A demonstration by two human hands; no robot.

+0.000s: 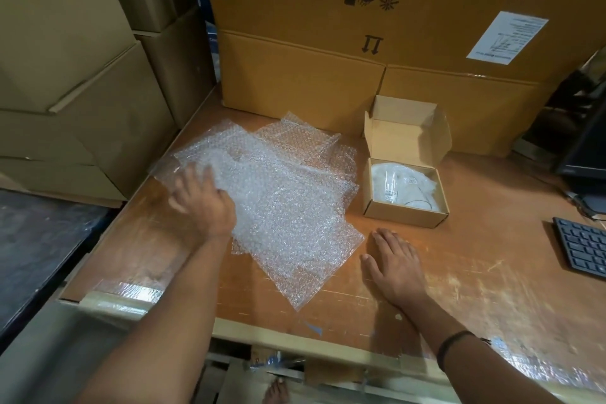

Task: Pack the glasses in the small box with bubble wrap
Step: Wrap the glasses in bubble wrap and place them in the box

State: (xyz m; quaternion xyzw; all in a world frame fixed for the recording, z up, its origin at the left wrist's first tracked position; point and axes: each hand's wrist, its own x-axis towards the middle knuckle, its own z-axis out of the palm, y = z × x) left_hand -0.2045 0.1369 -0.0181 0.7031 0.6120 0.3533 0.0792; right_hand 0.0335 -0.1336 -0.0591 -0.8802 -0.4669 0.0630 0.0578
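The left hand (pixel 203 198) lies on the near-left part of a loose pile of bubble wrap (pixel 282 193), its fingers reaching over the pile's left edge; they are blurred, so I cannot tell whether they pinch a sheet or only rest on it. The clear sheets overlap one another untidily, spreading from that hand away toward the back and across toward the right hand (pixel 395 264), with one corner ending just left of its thumb without touching it. The right hand is spread flat on the bare wood of the table (pixel 492 272), palm down, fingers straight and slightly apart, holding nothing; a dark band (pixel 454 346) circles its wrist. Just beyond the right hand's fingertips stands the small box (pixel 405 215), brown cardboard, its lid (pixel 403 138) folded up and back, to the right of the bubble wrap and apart from it. Inside it lies a white bundle (pixel 403 185) under clear plastic with a thin dark line across it; whether this is the glasses cannot be made out. Behind the box and the wrap, far past both hands, large cartons (pixel 328 75) are stacked, one bearing a white label (pixel 506 38). More cartons (pixel 65 75) rise to the left of the left hand. To the right of the right hand lies a dark keyboard (pixel 582 248), with a monitor (pixel 590 147) beyond it
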